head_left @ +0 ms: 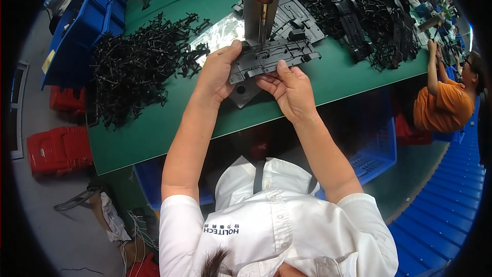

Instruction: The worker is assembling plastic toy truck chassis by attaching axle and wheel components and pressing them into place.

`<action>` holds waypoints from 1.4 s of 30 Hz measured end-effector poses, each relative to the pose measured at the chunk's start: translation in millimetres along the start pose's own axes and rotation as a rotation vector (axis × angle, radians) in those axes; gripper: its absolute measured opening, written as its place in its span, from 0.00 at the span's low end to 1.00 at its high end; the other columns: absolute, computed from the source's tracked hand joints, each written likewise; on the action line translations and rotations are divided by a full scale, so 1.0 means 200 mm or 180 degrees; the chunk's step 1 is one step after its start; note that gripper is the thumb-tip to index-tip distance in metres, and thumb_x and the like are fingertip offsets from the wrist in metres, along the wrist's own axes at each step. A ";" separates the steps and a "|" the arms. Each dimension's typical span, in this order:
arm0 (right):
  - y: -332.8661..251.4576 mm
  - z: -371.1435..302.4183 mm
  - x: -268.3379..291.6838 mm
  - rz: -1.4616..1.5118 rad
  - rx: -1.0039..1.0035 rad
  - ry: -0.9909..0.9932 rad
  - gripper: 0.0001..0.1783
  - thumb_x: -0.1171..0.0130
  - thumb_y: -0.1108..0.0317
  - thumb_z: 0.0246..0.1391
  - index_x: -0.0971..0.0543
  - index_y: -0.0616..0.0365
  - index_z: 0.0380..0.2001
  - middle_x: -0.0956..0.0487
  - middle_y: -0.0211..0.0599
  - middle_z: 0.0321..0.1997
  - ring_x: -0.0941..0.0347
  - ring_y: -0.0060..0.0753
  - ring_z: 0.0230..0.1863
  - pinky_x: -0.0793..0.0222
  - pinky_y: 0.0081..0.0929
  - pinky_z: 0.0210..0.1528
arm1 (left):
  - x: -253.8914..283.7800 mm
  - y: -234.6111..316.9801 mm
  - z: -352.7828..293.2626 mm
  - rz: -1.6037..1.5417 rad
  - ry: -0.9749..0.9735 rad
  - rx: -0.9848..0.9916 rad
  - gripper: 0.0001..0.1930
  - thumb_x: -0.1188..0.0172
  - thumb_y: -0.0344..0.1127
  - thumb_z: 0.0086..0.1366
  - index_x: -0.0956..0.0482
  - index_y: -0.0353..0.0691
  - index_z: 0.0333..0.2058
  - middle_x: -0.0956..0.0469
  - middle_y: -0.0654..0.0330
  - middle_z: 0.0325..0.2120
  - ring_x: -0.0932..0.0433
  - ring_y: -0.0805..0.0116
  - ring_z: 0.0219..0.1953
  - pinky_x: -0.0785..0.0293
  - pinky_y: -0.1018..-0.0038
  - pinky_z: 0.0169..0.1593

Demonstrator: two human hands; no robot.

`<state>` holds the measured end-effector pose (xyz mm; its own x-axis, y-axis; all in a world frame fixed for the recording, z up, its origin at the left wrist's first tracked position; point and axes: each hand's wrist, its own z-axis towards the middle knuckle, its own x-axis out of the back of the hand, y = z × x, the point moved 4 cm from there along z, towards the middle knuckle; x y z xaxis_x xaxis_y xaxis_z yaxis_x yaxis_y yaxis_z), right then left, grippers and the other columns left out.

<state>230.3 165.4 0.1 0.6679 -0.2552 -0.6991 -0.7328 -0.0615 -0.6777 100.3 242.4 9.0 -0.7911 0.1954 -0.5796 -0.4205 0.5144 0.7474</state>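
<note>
A long black molded plastic panel (271, 59) with ribs and clips lies between my hands, under a vertical machine tool head (264, 7). My left hand (219, 69) grips its left end, thumb on top. At the front edge, my right hand (291, 90) holds it between thumb and curled fingers. A metal plate (242, 96) with a round hole shows below the panel. The tool's tip is partly hidden, so I cannot tell whether it touches the panel. More flat black panels (300, 18) lie behind the tool.
A heap of small black plastic parts (138, 61) covers the green table's (195, 123) left side; another heap (328, 0) with long panels (351, 25) lies at the right. Blue bins (84, 25) and red stools (59, 150) stand left. A co-worker in orange (443, 105) works at the far right.
</note>
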 end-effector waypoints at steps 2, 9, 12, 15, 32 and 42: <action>0.00 -0.02 0.01 -0.0011 0.0027 0.0028 0.12 0.54 0.65 0.59 0.32 0.66 0.34 0.25 0.46 0.36 0.25 0.37 0.36 0.26 0.35 0.42 | -0.01 -0.03 -0.03 -0.0107 0.0011 -0.0003 0.16 0.53 0.38 0.65 0.28 0.27 0.35 0.24 0.51 0.30 0.22 0.66 0.30 0.23 0.73 0.35; 0.02 -0.21 0.06 -0.0223 -0.0099 -0.0001 0.13 0.54 0.62 0.60 0.32 0.64 0.37 0.25 0.44 0.36 0.25 0.33 0.35 0.25 0.30 0.39 | -0.05 -0.16 -0.27 -0.0312 0.0241 -0.0234 0.15 0.51 0.38 0.64 0.31 0.28 0.38 0.25 0.53 0.32 0.24 0.68 0.33 0.25 0.74 0.37; 0.01 -0.32 0.07 -0.0123 -0.0137 -0.0179 0.13 0.53 0.64 0.58 0.33 0.64 0.40 0.25 0.42 0.38 0.26 0.30 0.37 0.27 0.28 0.41 | -0.08 -0.24 -0.38 -0.0323 0.0336 -0.0319 0.15 0.51 0.38 0.65 0.33 0.28 0.38 0.26 0.53 0.31 0.24 0.69 0.31 0.25 0.74 0.35; 0.05 -0.43 0.07 -0.0315 -0.0023 -0.0260 0.17 0.48 0.68 0.55 0.35 0.65 0.45 0.27 0.41 0.42 0.28 0.26 0.41 0.30 0.24 0.44 | -0.08 -0.33 -0.49 -0.0387 0.0777 -0.0616 0.14 0.49 0.38 0.64 0.34 0.31 0.37 0.27 0.56 0.30 0.25 0.72 0.30 0.27 0.77 0.34; 0.11 -0.56 0.11 -0.0298 -0.0153 -0.0543 0.27 0.46 0.77 0.49 0.41 0.69 0.52 0.28 0.45 0.45 0.30 0.28 0.45 0.33 0.23 0.49 | -0.04 -0.38 -0.84 -0.0549 0.0353 -0.1050 0.22 0.41 0.24 0.51 0.38 0.32 0.45 0.32 0.54 0.40 0.29 0.69 0.42 0.29 0.74 0.46; 0.01 -0.41 0.06 -0.0530 -0.0706 -0.0622 0.20 0.45 0.74 0.49 0.33 0.68 0.46 0.26 0.41 0.41 0.27 0.23 0.38 0.27 0.18 0.40 | -0.08 -0.33 -0.77 -0.0063 -0.0222 -0.0258 0.25 0.38 0.31 0.51 0.33 0.31 0.48 0.28 0.56 0.42 0.29 0.70 0.45 0.35 0.75 0.52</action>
<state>226.0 83.3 8.1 0.7773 -0.0356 -0.6281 -0.6077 -0.3006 -0.7351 72.5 76.0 18.8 -0.7507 0.2450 -0.6136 -0.4725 0.4501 0.7578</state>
